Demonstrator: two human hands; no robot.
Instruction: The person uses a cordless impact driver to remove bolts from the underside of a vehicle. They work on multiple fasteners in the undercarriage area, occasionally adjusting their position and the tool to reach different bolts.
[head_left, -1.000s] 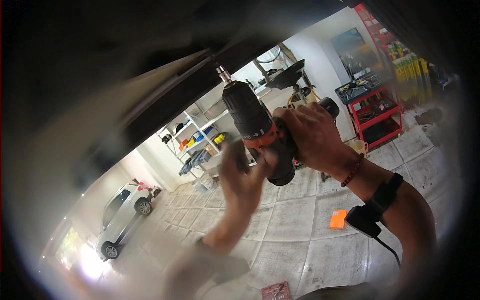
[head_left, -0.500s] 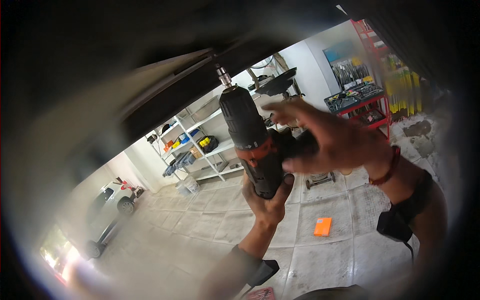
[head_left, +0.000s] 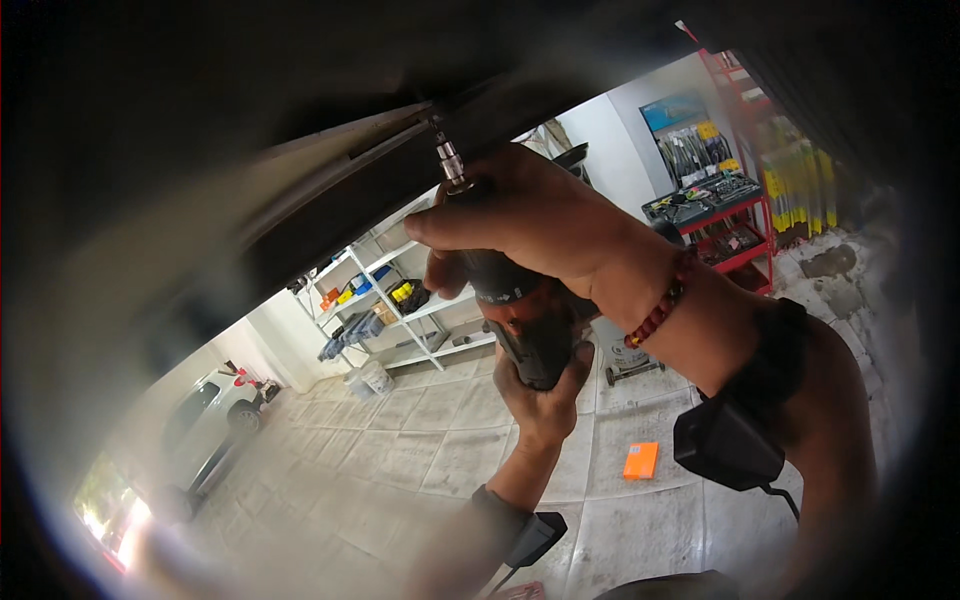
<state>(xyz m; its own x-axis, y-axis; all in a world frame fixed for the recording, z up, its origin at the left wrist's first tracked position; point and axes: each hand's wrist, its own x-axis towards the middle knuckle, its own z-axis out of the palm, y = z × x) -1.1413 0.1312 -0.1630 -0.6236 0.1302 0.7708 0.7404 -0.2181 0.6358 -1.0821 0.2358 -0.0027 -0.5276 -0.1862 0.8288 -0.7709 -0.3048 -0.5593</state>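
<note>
A black and orange cordless drill (head_left: 522, 325) points upward in front of me, tilted a little to the left. My left hand (head_left: 543, 405) supports its rear end from below, fingers curled round the housing. Wrapped about the black chuck at the drill's front is my right hand (head_left: 530, 215), with its thumb across the near side; it hides most of the chuck and the drill's handle. A shiny metal bit holder (head_left: 450, 160) sticks out of the chuck. Its tip reaches up to the dark underside (head_left: 350, 185) overhead, but I cannot tell whether they touch.
An orange box (head_left: 641, 461) lies on the tiled floor. Behind stand white metal shelves (head_left: 400, 318) with parts and two buckets (head_left: 372, 378). A red tool cart (head_left: 715, 215) with tools stands at right, a white vehicle (head_left: 210, 410) at far left.
My right hand has moved left and up from beside the drill, its spread fingers closing round the chuck. My left hand stays at the drill's rear.
</note>
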